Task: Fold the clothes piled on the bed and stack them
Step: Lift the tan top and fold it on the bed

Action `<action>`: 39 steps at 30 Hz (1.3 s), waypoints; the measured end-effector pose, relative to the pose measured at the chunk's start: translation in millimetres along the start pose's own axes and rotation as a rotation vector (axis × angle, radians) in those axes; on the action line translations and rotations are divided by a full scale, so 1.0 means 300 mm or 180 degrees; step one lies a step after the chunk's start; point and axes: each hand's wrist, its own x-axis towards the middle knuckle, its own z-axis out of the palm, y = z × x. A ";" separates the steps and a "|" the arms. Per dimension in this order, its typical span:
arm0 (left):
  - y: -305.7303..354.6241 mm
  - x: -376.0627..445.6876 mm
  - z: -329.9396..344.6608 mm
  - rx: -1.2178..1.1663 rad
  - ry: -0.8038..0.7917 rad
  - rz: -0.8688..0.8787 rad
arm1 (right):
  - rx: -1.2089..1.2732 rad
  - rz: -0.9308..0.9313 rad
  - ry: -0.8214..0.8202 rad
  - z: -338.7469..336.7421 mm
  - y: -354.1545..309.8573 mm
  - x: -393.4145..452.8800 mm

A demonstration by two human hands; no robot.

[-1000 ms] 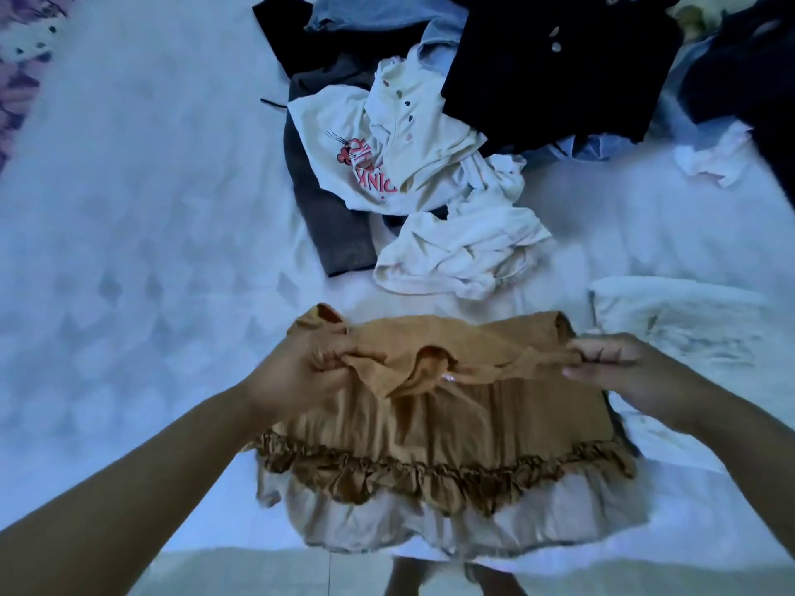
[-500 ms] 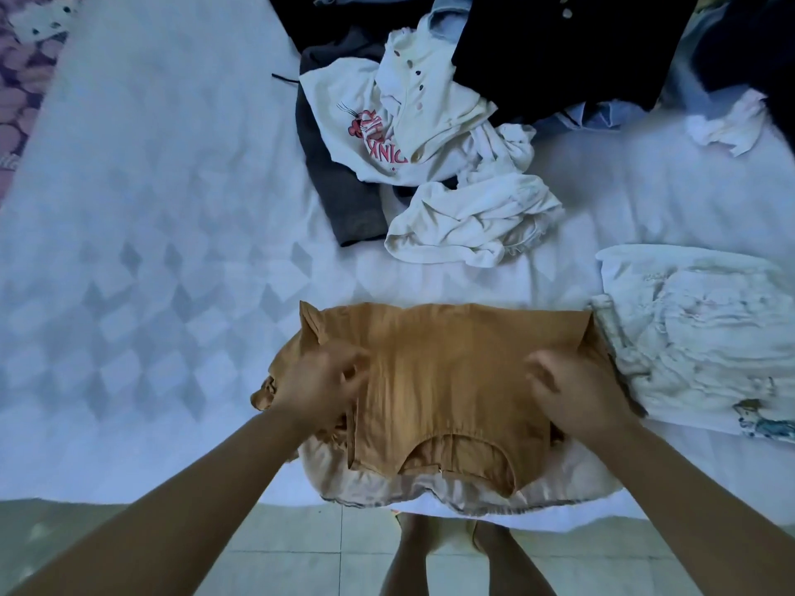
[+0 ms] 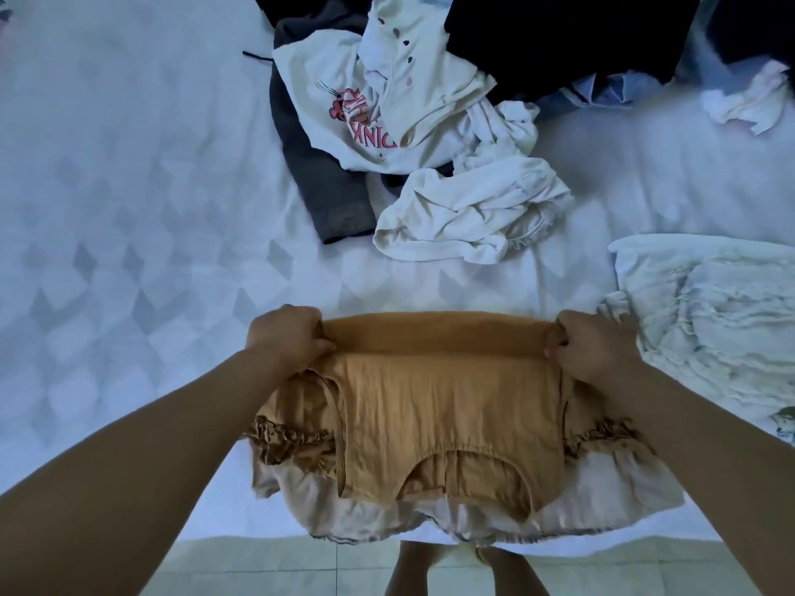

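Observation:
A tan ruffled dress [image 3: 447, 406] with a pale lining lies folded at the bed's near edge, its top half turned down over the skirt. My left hand [image 3: 286, 335] grips the far fold at its left corner. My right hand [image 3: 591, 344] grips the same fold at its right corner. Beyond it lies the unfolded pile: a white shirt with pink lettering [image 3: 365, 109], a crumpled white garment [image 3: 477, 212], a dark grey piece [image 3: 327, 187] and black clothes [image 3: 559, 36]. A folded white stack [image 3: 705, 303] sits to the right.
The white patterned bedsheet [image 3: 129, 230] stretches to the left. A small crumpled white cloth [image 3: 748, 101] lies at the far right. Pale floor tiles [image 3: 258, 569] and my feet [image 3: 464, 569] show below the bed's edge.
The dress's top half was folded down toward me over the skirt. Both hands then moved from the middle of the cloth to the corners of the far fold.

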 end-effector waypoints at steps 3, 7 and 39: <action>0.001 0.025 -0.081 -0.0017 0.0855 -0.0125 | 0.0043 0.0101 0.1026 -0.049 -0.019 0.041; -0.005 0.062 -0.110 0.0067 0.1319 -0.0195 | 0.0069 0.0344 0.1432 -0.081 -0.073 0.067; -0.175 -0.286 0.193 -0.1742 0.0971 -0.1901 | 0.0475 -0.0029 0.0236 0.137 -0.008 -0.100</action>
